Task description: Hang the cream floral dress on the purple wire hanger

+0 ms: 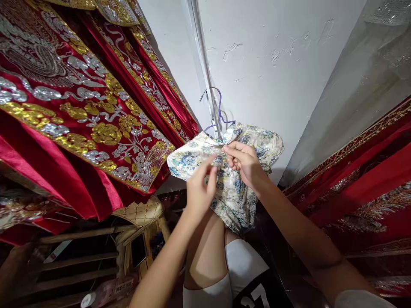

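Floral top (186, 160): right at the fingers, short sleeves spread either side, lower part crumpled below them.
Right hand (244, 162): thumb and forefinger tips pinched together just under the collar, apparently on a bit of the front cloth; tips partly hide it.
Left hand (201, 186): thumb and forefinger curled with a gap, nothing seen in it; can't tell if it touches cloth.
Done: top is on the purple hanger (220, 107), above the fingers, beside the metal upright (203, 55).
Left: front opening looks to be in hand, I'd judge; can't tell which fastenings are closed.
Cloth: thin-looking, wrinkled, cream with blue and yellowish flowers.
Red drape (105, 132): left of the fingers, glossy, gold and silver sequin flowers.
Wall (272, 55): beyond the fingers, white, peeling patches.
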The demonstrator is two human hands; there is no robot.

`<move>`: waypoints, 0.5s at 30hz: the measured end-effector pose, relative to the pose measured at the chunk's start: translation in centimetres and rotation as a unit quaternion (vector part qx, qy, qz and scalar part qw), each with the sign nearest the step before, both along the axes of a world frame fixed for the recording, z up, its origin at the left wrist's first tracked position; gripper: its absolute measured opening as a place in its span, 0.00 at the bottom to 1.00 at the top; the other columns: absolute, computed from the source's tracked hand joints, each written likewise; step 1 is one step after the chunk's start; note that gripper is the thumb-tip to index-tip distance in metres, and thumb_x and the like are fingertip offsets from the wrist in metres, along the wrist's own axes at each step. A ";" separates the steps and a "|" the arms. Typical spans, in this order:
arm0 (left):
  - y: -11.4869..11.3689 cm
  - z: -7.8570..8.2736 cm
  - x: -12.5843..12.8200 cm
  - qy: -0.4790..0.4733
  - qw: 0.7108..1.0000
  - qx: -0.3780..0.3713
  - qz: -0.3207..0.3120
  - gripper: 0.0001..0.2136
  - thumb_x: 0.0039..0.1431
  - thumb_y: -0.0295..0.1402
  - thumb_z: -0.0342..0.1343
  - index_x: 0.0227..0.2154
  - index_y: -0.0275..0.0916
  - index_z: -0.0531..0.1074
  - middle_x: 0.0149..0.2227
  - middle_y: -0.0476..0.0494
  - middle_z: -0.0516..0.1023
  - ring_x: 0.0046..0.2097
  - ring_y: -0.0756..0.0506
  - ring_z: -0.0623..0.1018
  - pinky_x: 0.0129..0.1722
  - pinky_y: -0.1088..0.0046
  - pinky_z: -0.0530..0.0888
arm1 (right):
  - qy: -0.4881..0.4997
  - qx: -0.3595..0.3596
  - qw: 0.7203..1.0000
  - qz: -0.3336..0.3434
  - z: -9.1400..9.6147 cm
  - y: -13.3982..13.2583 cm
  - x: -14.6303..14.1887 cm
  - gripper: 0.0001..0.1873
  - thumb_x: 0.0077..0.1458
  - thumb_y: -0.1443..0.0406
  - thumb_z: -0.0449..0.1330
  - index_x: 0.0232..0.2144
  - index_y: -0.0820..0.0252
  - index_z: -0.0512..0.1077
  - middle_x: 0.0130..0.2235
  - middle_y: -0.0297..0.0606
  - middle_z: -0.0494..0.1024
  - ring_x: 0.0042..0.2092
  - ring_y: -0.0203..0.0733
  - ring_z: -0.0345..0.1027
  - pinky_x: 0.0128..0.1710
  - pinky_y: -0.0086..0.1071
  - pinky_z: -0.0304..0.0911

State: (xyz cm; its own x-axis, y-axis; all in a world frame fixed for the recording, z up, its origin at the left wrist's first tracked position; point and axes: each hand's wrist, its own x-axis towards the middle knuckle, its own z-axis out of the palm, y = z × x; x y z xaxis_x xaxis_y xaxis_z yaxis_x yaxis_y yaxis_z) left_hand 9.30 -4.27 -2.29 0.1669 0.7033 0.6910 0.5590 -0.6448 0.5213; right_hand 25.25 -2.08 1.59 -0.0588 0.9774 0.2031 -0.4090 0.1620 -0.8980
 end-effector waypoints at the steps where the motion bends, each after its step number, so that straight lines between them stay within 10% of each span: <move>1: 0.7 1.8 0.0 -0.016 0.999 0.039 0.003 0.15 0.70 0.33 0.52 0.57 0.41 0.72 0.44 0.43 0.84 0.40 0.45 0.82 0.45 0.68 0.76 | -0.007 0.013 1.000 0.000 0.1 -0.2 0.0 0.19 0.47 0.53 0.73 0.26 0.60 0.73 0.17 0.27 0.67 0.19 0.29 0.54 0.18 0.26 0.48; 5: 3.0 6.1 0.8 0.069 0.994 0.088 -0.020 0.07 0.70 0.32 0.53 0.42 0.39 0.76 0.38 0.44 0.82 0.37 0.47 0.80 0.40 0.71 0.74 | -0.010 0.047 0.999 0.012 0.1 0.7 0.2 0.21 0.46 0.51 0.74 0.25 0.59 0.71 0.16 0.24 0.61 0.19 0.29 0.49 0.19 0.27 0.45; 9: 3.9 5.6 0.7 0.116 0.988 0.102 0.020 0.07 0.71 0.31 0.50 0.39 0.38 0.72 0.36 0.43 0.79 0.36 0.47 0.77 0.38 0.71 0.71 | -0.008 0.002 1.000 0.027 -2.8 2.5 0.1 0.24 0.38 0.51 0.76 0.28 0.59 0.72 0.20 0.23 0.62 0.20 0.27 0.41 0.20 0.29 0.38; 15: 5.9 3.2 -5.2 -0.204 0.948 0.159 0.187 0.07 0.70 0.34 0.52 0.37 0.39 0.70 0.36 0.47 0.74 0.40 0.49 0.75 0.43 0.72 0.71 | -0.114 -0.086 0.990 -0.018 -8.6 2.0 0.6 0.21 0.41 0.52 0.73 0.19 0.57 0.67 0.17 0.23 0.55 0.21 0.30 0.42 0.23 0.30 0.37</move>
